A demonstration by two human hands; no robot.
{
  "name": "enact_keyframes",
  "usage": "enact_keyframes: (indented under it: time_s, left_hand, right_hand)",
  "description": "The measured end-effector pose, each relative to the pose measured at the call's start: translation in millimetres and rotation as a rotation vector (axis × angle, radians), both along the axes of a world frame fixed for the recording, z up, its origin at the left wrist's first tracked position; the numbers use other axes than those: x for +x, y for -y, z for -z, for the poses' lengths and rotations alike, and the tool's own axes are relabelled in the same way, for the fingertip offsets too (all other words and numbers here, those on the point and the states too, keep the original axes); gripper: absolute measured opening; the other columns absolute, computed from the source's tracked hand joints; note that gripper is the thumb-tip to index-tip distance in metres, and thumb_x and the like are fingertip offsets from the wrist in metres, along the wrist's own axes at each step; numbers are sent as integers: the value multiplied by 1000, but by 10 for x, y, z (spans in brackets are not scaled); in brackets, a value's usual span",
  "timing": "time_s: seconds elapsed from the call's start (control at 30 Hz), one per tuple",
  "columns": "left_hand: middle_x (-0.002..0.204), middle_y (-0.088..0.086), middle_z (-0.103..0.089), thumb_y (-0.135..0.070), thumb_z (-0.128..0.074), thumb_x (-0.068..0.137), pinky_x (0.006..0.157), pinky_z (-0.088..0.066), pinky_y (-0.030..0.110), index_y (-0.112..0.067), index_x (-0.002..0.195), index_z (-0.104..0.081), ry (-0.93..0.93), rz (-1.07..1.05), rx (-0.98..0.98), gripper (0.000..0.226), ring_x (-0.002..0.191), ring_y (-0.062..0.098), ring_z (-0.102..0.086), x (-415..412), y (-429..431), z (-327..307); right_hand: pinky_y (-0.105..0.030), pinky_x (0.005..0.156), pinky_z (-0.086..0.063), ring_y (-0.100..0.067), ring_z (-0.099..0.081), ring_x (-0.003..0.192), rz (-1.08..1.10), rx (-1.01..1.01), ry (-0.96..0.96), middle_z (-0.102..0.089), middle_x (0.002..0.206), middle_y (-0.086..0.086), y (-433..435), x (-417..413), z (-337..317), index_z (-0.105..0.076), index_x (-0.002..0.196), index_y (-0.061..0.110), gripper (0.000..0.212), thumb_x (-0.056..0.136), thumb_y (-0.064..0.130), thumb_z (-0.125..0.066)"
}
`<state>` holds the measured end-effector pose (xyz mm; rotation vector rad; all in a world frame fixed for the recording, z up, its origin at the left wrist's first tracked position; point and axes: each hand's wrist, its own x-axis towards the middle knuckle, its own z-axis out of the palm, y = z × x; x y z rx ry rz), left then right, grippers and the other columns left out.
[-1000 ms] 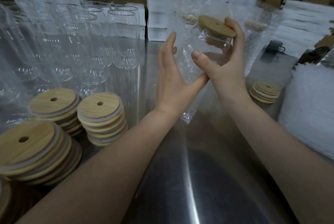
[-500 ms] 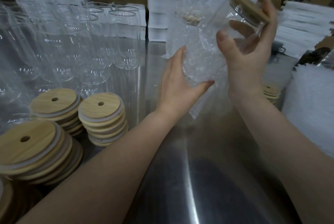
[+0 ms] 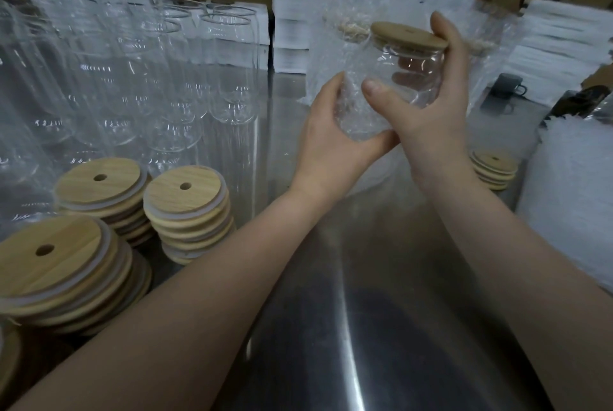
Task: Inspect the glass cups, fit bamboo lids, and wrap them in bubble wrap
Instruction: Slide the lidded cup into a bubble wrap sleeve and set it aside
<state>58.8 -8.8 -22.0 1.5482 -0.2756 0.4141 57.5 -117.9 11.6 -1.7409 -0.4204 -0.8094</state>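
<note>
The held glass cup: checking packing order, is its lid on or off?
On. The bamboo lid sits across the rim of the glass cup; the right hand grips it, the left hand holds bubble wrap at its base.

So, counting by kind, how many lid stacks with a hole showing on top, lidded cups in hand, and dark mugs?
Stacks of round bamboo lids with a hole showing on top: 4
Clear glass cup with bamboo lid, held by left hand and right hand: 1
Dark grey mug: 1
Total: 6
</note>
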Motion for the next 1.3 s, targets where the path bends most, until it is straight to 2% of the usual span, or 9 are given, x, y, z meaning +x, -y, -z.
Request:
enact_keyframes:
  time_s: [0.17,0.4,0.67,0.8,0.87,1.07,1.17,1.23,1.3]
  left_hand:
    - [144,-4,-51,-47,-85,56,111,-41,36,-21,145,-41,7,-26,-15,103,133,7,-46,-6,-5,-30]
    - [141,-2,-53,-39,-85,60,109,-43,37,-17,144,-42,12,-14,-44,98,131,10,-49,-8,-32,-78]
    - [137,-5,-55,-38,-86,60,101,-46,19,-18,142,-42,44,16,-64,95,126,3,-51,10,-55,-68]
    - [139,0,-52,-30,-86,66,110,-42,33,-15,142,-40,59,59,-51,90,129,10,-49,31,-93,-47]
    - [140,3,-51,-26,-85,69,110,-42,39,-13,143,-37,50,102,-64,89,130,14,-50,26,-105,-58]
    - [140,10,-53,-31,-77,74,111,-40,48,-8,140,-43,14,163,-155,78,132,24,-50,-4,-119,-132]
    - [123,2,-66,-26,-71,79,109,-42,47,-17,120,-58,51,137,-181,44,119,16,-60,-2,-132,-182]
    - [108,-3,-71,-19,-68,83,105,-47,40,-24,105,-63,75,140,-224,23,109,13,-65,-5,-136,-228]
    - [100,-4,-72,-13,-67,88,99,-51,33,-24,98,-66,83,147,-277,15,104,13,-67,12,-146,-260]
  right_hand:
    - [-36,110,-40,-13,-47,127,-10,-1,-26,-39,140,3,-18,2,9,-32,146,10,79,81,19,-77]
    - [-9,98,-35,19,-44,108,-42,-14,-30,-45,121,12,-20,15,13,-39,137,4,68,79,22,-70]
    - [-15,103,-36,-1,-47,118,-46,-17,-67,-48,125,5,-50,-3,17,-45,134,4,56,85,28,-59]
    - [-16,104,-39,-7,-51,124,-66,110,-124,-53,136,-5,-11,22,-37,-54,132,11,48,91,34,-46]
    - [-25,107,-42,-10,-55,123,-100,231,-138,-59,130,-4,18,42,-65,-59,128,15,47,90,38,-43]
    - [-21,85,-52,-9,-66,107,-333,681,-126,-64,118,-5,158,83,-100,-49,138,18,47,94,34,-42]
    - [-15,71,-51,-1,-68,82,-346,684,-214,-69,79,11,186,132,-79,-45,142,10,51,92,21,-47]
    - [-23,81,-50,-11,-67,89,-349,601,-312,-71,86,7,172,158,-77,-55,132,9,53,82,24,-52]
    - [-34,87,-45,-22,-63,97,-342,500,-366,-70,94,-1,173,197,-42,-71,106,15,36,76,29,-59]
